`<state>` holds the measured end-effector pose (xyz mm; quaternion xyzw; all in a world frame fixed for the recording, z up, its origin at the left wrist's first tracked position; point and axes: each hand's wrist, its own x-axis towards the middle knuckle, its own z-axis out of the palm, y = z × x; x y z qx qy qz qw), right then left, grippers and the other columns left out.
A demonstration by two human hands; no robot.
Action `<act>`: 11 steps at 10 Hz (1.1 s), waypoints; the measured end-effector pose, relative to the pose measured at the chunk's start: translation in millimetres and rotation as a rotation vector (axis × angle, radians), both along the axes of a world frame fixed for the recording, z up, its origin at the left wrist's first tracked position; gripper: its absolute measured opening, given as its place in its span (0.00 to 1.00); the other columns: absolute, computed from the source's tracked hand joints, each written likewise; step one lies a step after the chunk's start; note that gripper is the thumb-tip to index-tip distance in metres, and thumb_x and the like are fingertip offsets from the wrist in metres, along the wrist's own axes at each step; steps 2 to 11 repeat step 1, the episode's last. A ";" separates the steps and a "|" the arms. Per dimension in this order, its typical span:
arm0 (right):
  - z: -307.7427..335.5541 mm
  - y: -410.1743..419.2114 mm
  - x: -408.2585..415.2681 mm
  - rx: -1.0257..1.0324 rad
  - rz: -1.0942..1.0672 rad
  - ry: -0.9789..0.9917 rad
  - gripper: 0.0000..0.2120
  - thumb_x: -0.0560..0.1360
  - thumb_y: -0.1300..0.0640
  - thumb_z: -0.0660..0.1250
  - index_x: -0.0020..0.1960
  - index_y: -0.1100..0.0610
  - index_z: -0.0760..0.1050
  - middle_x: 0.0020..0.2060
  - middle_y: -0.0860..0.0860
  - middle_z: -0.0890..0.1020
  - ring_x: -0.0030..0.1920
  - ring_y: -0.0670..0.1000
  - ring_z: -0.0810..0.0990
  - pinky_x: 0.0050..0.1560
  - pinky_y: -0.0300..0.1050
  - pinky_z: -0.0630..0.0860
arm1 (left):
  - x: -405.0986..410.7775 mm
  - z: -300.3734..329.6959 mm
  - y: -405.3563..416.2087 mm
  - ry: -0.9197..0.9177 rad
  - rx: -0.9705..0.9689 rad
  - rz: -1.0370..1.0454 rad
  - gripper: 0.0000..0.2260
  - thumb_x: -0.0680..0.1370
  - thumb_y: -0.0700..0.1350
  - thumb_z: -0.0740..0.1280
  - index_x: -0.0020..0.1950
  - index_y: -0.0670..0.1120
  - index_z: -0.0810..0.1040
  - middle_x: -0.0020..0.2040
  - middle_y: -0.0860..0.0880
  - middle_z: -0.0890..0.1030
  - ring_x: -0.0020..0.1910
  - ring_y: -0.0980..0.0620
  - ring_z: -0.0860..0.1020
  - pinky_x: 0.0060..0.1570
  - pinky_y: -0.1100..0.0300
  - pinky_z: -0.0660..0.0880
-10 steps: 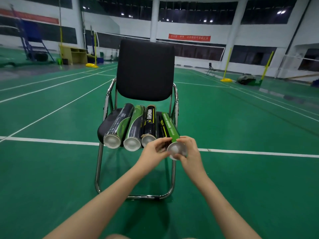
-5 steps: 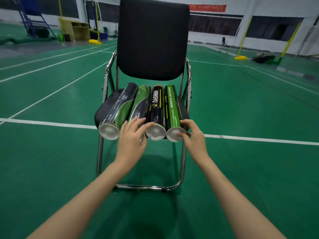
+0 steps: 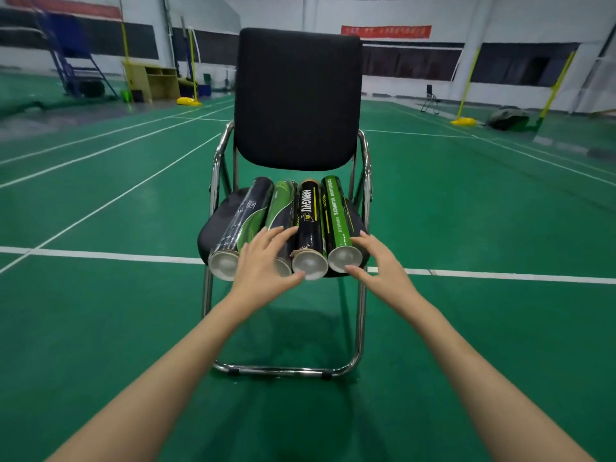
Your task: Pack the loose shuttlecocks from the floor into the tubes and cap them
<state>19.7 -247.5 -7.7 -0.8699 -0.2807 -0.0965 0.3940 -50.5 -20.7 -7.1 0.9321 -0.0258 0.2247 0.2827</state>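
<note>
Several capped shuttlecock tubes lie side by side on the seat of a black chair [image 3: 297, 98], white caps facing me. From the left: a black-and-green tube [image 3: 240, 221], a second green-and-black tube [image 3: 281, 208], a black tube [image 3: 309, 225] with a white cap, and a bright green tube [image 3: 336, 216]. My left hand [image 3: 266, 261] rests with straight fingers over the near end of the second tube, thumb by the black tube's cap. My right hand [image 3: 380, 261] has spread fingers beside the green tube's cap, thumb just under it. No loose shuttlecocks are in view.
The chair has chrome arms and a chrome sled base [image 3: 286, 370] on a green court floor with white lines. Yellow net posts [image 3: 465, 91], a folded chair and a yellow cabinet [image 3: 151, 80] stand far back along the hall walls.
The green tube, held at its cap by both hands a second ago, now lies in the row on the seat. Both hands have loosened and sit at the tube ends.
</note>
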 end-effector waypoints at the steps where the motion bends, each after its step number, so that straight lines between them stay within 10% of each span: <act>1: 25.8 -6.6 -23.3 -0.020 0.023 -0.011 0.25 0.74 0.48 0.66 0.69 0.47 0.65 0.70 0.43 0.63 0.70 0.42 0.58 0.68 0.42 0.55 | -11.8 28.0 0.6 0.022 -0.045 -0.031 0.38 0.63 0.64 0.66 0.72 0.60 0.61 0.73 0.53 0.62 0.72 0.52 0.59 0.71 0.45 0.58; 11: 25.8 -6.6 -23.3 -0.020 0.023 -0.011 0.25 0.74 0.48 0.66 0.69 0.47 0.65 0.70 0.43 0.63 0.70 0.42 0.58 0.68 0.42 0.55 | -11.8 28.0 0.6 0.022 -0.045 -0.031 0.38 0.63 0.64 0.66 0.72 0.60 0.61 0.73 0.53 0.62 0.72 0.52 0.59 0.71 0.45 0.58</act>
